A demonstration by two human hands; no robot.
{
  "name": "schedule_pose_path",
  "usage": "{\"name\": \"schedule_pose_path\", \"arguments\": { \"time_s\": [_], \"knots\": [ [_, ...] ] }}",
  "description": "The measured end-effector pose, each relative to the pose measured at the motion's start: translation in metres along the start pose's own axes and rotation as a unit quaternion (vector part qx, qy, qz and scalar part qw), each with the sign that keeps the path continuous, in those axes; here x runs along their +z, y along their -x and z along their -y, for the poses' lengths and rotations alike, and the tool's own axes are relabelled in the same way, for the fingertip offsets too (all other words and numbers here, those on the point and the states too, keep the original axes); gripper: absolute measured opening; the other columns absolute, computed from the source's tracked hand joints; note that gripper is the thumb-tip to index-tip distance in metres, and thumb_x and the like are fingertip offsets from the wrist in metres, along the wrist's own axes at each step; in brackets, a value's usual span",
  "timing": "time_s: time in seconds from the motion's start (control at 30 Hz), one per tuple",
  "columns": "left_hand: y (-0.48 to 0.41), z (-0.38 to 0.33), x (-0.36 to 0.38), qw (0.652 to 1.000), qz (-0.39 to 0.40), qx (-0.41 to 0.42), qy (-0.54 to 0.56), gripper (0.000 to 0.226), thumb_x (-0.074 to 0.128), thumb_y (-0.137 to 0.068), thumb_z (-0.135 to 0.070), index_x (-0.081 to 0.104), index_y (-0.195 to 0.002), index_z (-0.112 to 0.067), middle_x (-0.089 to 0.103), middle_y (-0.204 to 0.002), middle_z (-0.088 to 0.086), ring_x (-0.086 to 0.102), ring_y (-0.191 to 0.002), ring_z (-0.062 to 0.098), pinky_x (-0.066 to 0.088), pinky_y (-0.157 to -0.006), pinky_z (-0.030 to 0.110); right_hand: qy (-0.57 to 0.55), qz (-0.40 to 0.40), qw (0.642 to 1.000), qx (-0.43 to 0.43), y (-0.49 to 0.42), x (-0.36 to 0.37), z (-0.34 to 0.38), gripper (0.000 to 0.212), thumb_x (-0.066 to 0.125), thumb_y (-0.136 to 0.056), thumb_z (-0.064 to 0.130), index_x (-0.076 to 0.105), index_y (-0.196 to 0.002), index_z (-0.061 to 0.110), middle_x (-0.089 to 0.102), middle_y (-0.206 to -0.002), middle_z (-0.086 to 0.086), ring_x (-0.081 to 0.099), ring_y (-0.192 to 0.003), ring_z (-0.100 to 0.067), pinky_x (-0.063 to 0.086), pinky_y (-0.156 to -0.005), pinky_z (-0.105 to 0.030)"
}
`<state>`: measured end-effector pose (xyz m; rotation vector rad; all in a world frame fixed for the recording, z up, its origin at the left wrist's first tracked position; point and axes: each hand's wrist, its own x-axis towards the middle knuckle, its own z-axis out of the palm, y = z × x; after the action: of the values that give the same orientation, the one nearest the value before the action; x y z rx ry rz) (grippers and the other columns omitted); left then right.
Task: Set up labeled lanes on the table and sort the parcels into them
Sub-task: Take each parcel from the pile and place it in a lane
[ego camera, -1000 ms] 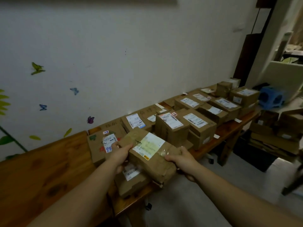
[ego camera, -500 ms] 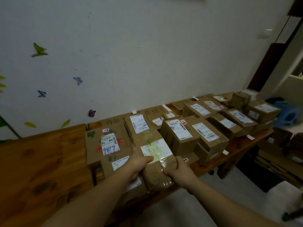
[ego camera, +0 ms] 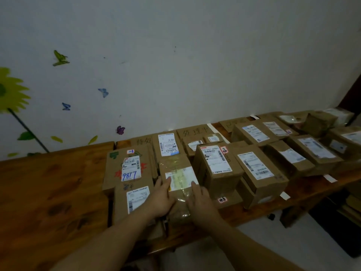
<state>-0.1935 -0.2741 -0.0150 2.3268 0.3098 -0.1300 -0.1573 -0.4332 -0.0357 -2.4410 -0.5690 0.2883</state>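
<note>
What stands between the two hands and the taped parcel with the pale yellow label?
Nothing visible. The left hand and the right hand both lie directly on the taped parcel, which sits on the table between the 9817 box and a taller box.

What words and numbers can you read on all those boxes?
"9817" in blue pen: white label on the flat brown parcel.
"处理中" in marker, roughly: cardboard lane sign by the wall.
Cardboard sign left of it: handwriting only partly showing.
Printed shipping labels, pink stickers, yellow-labelled parcel under both hands: too small or blurred.
</note>
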Motion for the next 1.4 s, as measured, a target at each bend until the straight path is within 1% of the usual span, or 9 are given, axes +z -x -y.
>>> {"name": "schedule_pose_path", "arguments": {
  "time_s": [0.13,0.37,0.5,0.6,0.87,1.07,1.17,1.27,1.4],
  "knots": [
    [0.0,0.01,0.004,0.993,0.002,-0.046,-0.108,0.078,0.054,-0.091,-0.041,0.007,-0.151,-0.027,-0.01,-0.158,0.002,0.005,-0.145,0.026,0.015,-0.117,0.038,0.065,0.04,0.997,-0.025,-0.001,-0.002,-0.007,0.063,0.034,-0.1,0.044,0.008,-0.153,0.019,0.008,-0.158,-0.009,0.023,-0.14,-0.028,0.027,-0.111,-0.039],
    [0.017,0.003,0.002,0.985,-0.018,-0.104,-0.138,0.08,0.052,-0.087,-0.053,0.005,-0.15,-0.033,-0.005,-0.159,0.002,0.0,-0.145,0.028,0.008,-0.118,0.043,0.084,0.08,0.991,-0.06,-0.008,-0.023,-0.006,0.071,0.04,-0.095,0.052,0.008,-0.152,0.023,0.002,-0.159,-0.007,0.014,-0.143,-0.03,0.022,-0.113,-0.042],
    [0.033,-0.008,-0.014,0.982,-0.036,-0.101,-0.157,0.081,0.052,-0.087,-0.054,0.006,-0.149,-0.032,0.0,-0.159,0.004,0.003,-0.144,0.029,0.011,-0.117,0.046,0.086,0.085,0.99,-0.069,0.0,-0.059,0.002,0.069,0.043,-0.094,0.052,0.013,-0.151,0.026,0.009,-0.159,-0.004,0.015,-0.143,-0.027,0.024,-0.112,-0.042],
    [0.044,-0.023,-0.029,0.98,-0.049,-0.102,-0.166,0.077,0.05,-0.09,-0.051,0.003,-0.149,-0.035,-0.004,-0.159,0.003,-0.001,-0.145,0.032,0.008,-0.116,0.048,0.094,0.053,0.991,-0.077,0.009,-0.093,0.005,0.063,0.042,-0.093,0.055,0.026,-0.147,0.027,0.025,-0.154,-0.005,0.024,-0.139,-0.026,0.028,-0.108,-0.042],
    [0.07,-0.083,-0.046,0.981,-0.066,-0.036,-0.177,0.072,0.048,-0.091,-0.049,0.013,-0.15,-0.024,0.007,-0.158,0.007,0.006,-0.144,0.03,0.011,-0.117,0.048,0.094,-0.025,0.995,0.021,0.058,-0.18,-0.013,0.046,0.044,-0.095,0.051,0.047,-0.134,0.027,0.048,-0.141,-0.005,0.045,-0.128,-0.023,0.036,-0.107,-0.044],
    [0.111,-0.14,-0.039,0.976,-0.089,-0.031,-0.197,0.072,0.046,-0.092,-0.051,0.011,-0.15,-0.026,0.005,-0.159,0.007,0.003,-0.145,0.031,0.01,-0.117,0.048,0.146,-0.033,0.987,0.059,0.095,-0.247,-0.045,0.061,0.04,-0.095,0.053,0.036,-0.146,0.018,0.036,-0.151,-0.011,0.036,-0.136,-0.03,0.032,-0.108,-0.043],
    [0.132,-0.169,-0.038,0.975,-0.111,-0.026,-0.191,0.072,0.049,-0.092,-0.048,0.015,-0.15,-0.024,0.017,-0.156,0.008,0.017,-0.142,0.032,0.018,-0.115,0.048,0.181,-0.021,0.981,0.058,0.106,-0.279,-0.067,0.062,0.033,-0.097,0.054,0.034,-0.147,0.018,0.033,-0.153,-0.011,0.033,-0.137,-0.03,0.029,-0.11,-0.043],
    [0.155,-0.201,-0.024,0.972,-0.155,-0.045,-0.173,0.069,0.051,-0.092,-0.046,0.02,-0.149,-0.021,0.021,-0.154,0.009,0.024,-0.139,0.03,0.022,-0.114,0.045,0.173,-0.039,0.982,0.068,0.128,-0.317,-0.096,0.065,0.038,-0.094,0.057,0.034,-0.147,0.019,0.034,-0.152,-0.011,0.034,-0.136,-0.031,0.031,-0.109,-0.043],
    [0.183,-0.238,0.019,0.967,-0.182,-0.089,-0.153,0.07,0.049,-0.092,-0.047,0.019,-0.149,-0.021,0.017,-0.156,0.009,0.019,-0.142,0.03,0.019,-0.115,0.046,0.206,-0.033,0.977,0.04,0.158,-0.364,-0.148,0.062,0.038,-0.095,0.054,0.037,-0.145,0.017,0.039,-0.149,-0.012,0.039,-0.133,-0.031,0.035,-0.106,-0.041]
  ]
}}
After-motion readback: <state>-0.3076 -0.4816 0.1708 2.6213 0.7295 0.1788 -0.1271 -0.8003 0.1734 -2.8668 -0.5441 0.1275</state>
